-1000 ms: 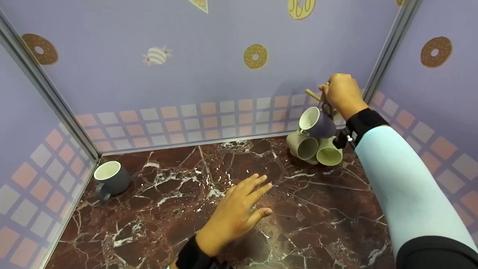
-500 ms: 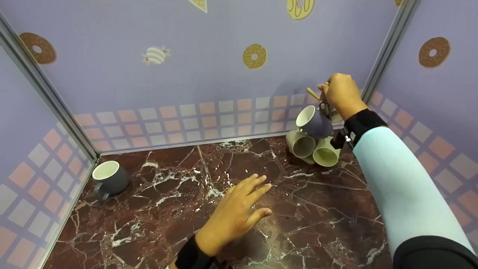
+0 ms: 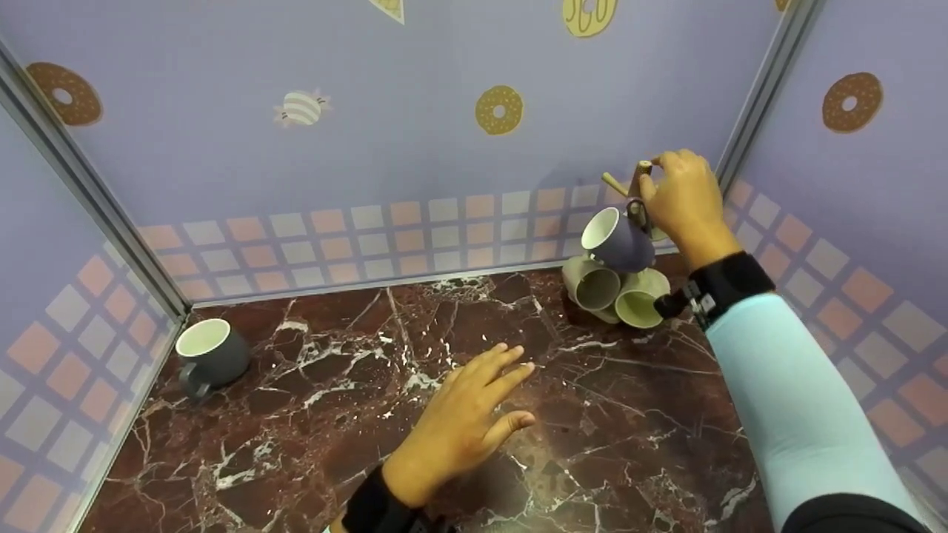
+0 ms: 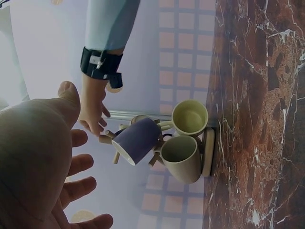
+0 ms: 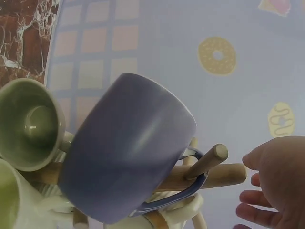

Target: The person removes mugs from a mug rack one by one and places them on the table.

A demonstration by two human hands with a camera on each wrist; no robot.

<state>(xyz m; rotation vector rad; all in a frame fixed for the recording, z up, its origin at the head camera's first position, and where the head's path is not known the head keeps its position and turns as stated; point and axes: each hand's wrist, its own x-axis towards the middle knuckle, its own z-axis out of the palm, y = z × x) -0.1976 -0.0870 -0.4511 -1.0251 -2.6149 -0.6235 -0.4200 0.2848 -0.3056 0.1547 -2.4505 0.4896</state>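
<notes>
A purple mug (image 3: 621, 246) with a white inside hangs tilted by its handle on a peg of a wooden mug tree (image 5: 233, 175). My right hand (image 3: 687, 198) is beside the top of the post, thumb and fingers loosely extended; the right wrist view shows a gap between it and the post. Below the purple mug hang a grey-beige mug (image 4: 183, 164) and a yellow-green mug (image 4: 190, 116). My left hand (image 3: 461, 422) is over the front middle of the table with spread fingers, holding nothing.
A dark grey mug (image 3: 222, 361) stands upright at the table's left edge, its handle toward the front. The marble-patterned table (image 3: 311, 451) is bounded by lilac walls (image 3: 415, 148). A cream mug (image 5: 185, 212) is partly hidden behind the purple one.
My right hand has let go at the mug tree's top and shifted slightly right, uncovering the post's end. The purple mug stays hanging on its peg. My left hand keeps its place.
</notes>
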